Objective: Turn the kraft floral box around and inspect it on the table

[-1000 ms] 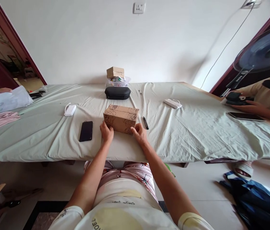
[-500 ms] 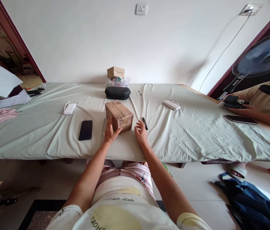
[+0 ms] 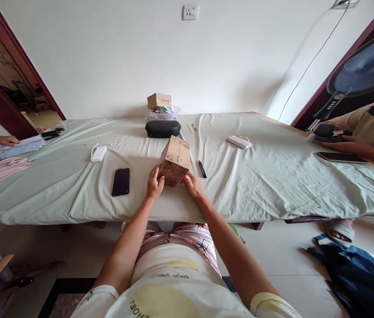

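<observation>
A brown cardboard box (image 3: 175, 159) with dark line drawings on its faces is held between my two hands near the table's front edge. My left hand (image 3: 155, 182) grips its left side, thumb toward me and fingers along the side. At the lower right corner, my right hand (image 3: 192, 184) is closed on the box, its fingertips partly hidden beneath it. A black marker pen (image 3: 202, 169) lies just right of the box. Left of my left hand rests a dark smartphone (image 3: 121, 182).
A black case (image 3: 162, 129) sits behind the box, before a clear plastic tub (image 3: 163, 114) topped by a small carton (image 3: 159, 100). White strapped devices (image 3: 98, 153) lie left and right. People sit at both ends of the cloth-covered table (image 3: 240, 190).
The box has turned and shifted slightly right, its top tilting. My right hand has come from beside the pen to grasp the box. The person at left has lowered the paper sheet.
</observation>
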The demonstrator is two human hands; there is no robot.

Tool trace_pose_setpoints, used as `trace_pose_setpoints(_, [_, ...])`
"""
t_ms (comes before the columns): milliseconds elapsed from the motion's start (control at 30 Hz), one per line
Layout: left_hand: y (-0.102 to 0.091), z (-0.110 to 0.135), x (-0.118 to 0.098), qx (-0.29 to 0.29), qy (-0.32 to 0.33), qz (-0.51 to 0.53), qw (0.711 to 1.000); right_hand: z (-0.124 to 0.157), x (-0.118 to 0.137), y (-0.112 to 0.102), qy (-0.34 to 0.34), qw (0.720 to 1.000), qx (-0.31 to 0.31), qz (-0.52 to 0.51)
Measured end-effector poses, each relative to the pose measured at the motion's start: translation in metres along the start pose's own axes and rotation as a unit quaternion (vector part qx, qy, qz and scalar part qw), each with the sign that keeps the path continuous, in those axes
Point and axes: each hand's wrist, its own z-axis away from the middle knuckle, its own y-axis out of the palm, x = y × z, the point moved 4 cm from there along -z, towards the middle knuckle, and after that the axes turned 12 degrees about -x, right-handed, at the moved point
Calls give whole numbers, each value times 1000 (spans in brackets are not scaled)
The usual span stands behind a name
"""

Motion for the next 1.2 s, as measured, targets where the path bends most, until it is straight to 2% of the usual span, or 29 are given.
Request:
trace_pose_setpoints(100, [-5,-1,-7,-26,18,-17,999,-1,-2,-2,10,999,-35,-4])
trace_pose_setpoints(267, [-9,-1,-10,-52,47,-1,998,-3,-5,-13,2,981,-193,-27])
trace_pose_setpoints(367, [-7,0,-8,-64,38,-3,997,-4,-5,-15,-27,975,-219,16])
trace_pose_setpoints(467, [-5,1,-4,-69,-2,-8,998,-5,-3,-15,-63,973,-210,71])
trace_pose_setpoints(567, [-3,3,-4,-45,-32,8,998,-4,-5,-13,-56,977,-187,82])
trace_pose_setpoints(633, [-1,4,-5,-22,-39,14,999,-2,-5,-14,-53,976,-200,70])
trace_pose_setpoints(733, [2,5,-4,-7,-51,11,999,1,-2,-15,-89,970,-216,62])
trace_pose_setpoints(900, [8,6,5,5,-86,-2,996,2,4,-11,-154,970,-161,95])
trace_pose_setpoints(1067, [9,5,9,25,-106,-7,994,0,2,-8,-132,979,-143,61])
trace_pose_setpoints(1200, [7,3,4,51,-98,-28,994,-1,1,-9,-114,983,-139,39])
